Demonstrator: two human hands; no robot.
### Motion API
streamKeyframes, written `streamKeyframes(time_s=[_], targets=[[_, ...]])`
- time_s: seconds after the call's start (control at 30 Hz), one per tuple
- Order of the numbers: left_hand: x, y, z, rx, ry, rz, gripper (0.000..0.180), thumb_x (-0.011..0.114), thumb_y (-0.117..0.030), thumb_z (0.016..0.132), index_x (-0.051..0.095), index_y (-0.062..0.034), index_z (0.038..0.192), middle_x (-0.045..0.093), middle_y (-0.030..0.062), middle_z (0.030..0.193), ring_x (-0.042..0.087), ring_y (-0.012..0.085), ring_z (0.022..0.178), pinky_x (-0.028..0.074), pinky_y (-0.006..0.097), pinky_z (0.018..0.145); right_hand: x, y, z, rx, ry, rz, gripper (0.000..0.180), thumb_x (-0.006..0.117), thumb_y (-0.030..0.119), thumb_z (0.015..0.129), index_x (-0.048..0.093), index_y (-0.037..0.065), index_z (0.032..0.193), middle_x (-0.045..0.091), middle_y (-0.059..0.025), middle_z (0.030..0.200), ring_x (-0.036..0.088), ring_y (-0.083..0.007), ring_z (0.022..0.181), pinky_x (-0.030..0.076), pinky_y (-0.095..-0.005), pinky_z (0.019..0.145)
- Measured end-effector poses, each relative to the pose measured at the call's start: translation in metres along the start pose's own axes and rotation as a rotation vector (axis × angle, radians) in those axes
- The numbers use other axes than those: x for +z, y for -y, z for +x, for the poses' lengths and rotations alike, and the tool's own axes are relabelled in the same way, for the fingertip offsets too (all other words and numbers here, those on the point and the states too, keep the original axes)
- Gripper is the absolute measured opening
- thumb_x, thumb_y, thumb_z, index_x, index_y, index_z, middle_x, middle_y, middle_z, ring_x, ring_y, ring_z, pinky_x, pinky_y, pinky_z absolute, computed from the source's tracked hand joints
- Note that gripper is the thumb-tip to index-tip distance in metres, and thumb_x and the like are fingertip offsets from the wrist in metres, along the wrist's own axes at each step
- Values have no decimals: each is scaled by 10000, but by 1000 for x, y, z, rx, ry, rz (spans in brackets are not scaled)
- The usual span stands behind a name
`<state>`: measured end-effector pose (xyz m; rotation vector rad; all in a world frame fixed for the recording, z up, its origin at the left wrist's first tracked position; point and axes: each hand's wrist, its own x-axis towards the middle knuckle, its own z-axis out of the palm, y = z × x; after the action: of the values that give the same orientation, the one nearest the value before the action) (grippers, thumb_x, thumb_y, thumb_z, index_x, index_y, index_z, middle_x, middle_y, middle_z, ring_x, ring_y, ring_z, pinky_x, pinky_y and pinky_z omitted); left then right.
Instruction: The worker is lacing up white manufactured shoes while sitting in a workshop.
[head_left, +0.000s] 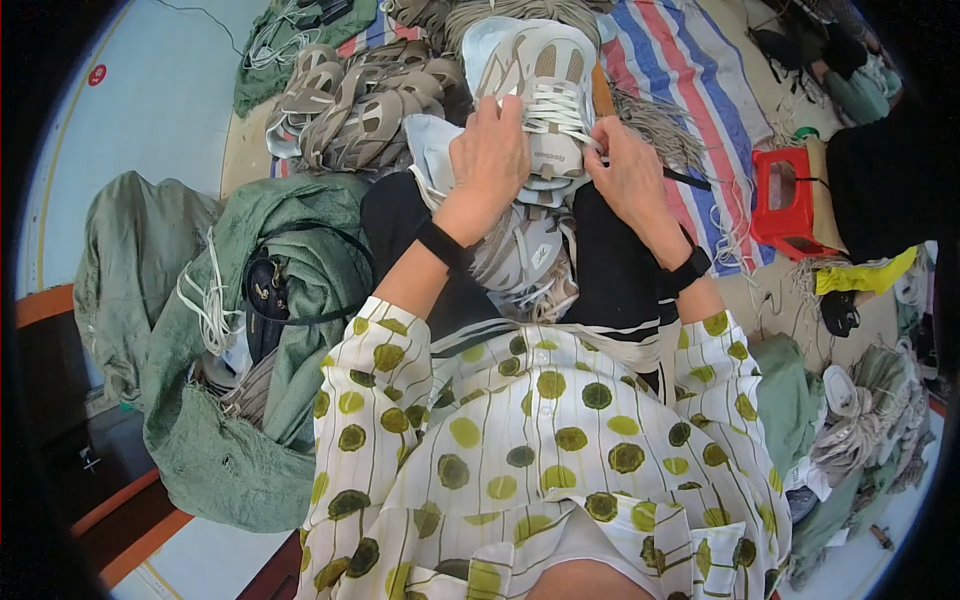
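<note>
One right hand (pixel 626 172) pinches one shoe's (pixel 555 157) lace (pixel 556 115), one left hand's (pixel 488 155) grip being unclear.

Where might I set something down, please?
Free patches: the multicoloured striped sheet up-left of the red plastic stool; the pale floor beyond the grey-green fabric sack. Crowded: around the beige laced shoe between left hand and right hand.
</note>
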<state>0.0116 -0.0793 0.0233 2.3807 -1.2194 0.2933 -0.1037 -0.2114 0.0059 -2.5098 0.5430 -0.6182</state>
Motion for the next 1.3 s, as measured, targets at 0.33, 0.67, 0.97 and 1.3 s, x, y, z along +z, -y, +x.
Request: streamKeyframes(time_s=[0.33, 0.67, 0.97, 1.3], targets=[[-7, 26, 11, 90, -130, -31, 42, 480, -84, 767, 439, -73, 766, 542, 140, 645, 550, 359, 571, 407, 438, 469, -15, -2, 0, 11, 96, 16, 107, 588, 74, 734, 501, 30, 777, 537, -145, 724, 541, -335, 714, 409, -412, 634], [-14, 37, 5, -4, 10, -133, 57, 508, -147, 800, 528, -124, 848, 587, 141, 691, 566, 344, 627, 419, 423, 539, -18, -11, 2, 19, 230, -29, 126, 561, 132, 754, 546, 8, 772, 549, -167, 729, 540, -358, 745, 412, -407, 640], [-17, 23, -3, 167, 167, -62, 249, 502, -116, 798, 594, -222, 1004, 616, 100, 758, 583, 301, 609, 438, 385, 505, -26, 5, 5, 167, 305, 341, 330, 625, 220, 717, 525, 56, 985, 539, -55, 645, 536, -202, 577, 391, -322, 525], [-22, 25, 9, 405, 186, 63, 338, 505, -95, 772, 575, -243, 1068, 578, 92, 681, 577, 268, 566, 417, 368, 458, 4, 9, 18, -152, 92, 103, 140, 606, 169, 730, 568, 35, 740, 565, -83, 616, 558, -259, 591, 386, -345, 512]])
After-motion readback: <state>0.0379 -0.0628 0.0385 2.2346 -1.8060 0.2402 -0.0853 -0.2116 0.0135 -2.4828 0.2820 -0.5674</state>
